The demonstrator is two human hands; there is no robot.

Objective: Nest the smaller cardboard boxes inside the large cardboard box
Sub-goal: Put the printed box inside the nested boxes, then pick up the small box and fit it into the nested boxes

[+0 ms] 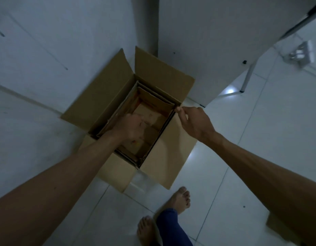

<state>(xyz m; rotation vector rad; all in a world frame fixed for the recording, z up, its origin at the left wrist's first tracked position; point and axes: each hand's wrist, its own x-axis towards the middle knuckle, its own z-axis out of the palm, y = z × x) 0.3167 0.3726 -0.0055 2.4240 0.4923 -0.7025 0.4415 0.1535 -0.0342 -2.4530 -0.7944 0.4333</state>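
Observation:
The large cardboard box [164,157] stands open on the white floor, its four flaps spread outward. Smaller cardboard boxes [153,102] sit nested inside it, their walls lining its inner sides. My left hand [134,126] reaches down into the innermost box, blurred, fingers curled; whether it holds anything is unclear. My right hand [194,119] pinches the top edge at the large box's right rim corner between thumb and fingers.
A white wall and a grey column [148,23] rise behind the box. A white table [224,41] with a thin metal leg [247,77] stands at the right. My bare feet [180,199] are near the box's front. A brown cardboard piece [277,226] lies bottom right.

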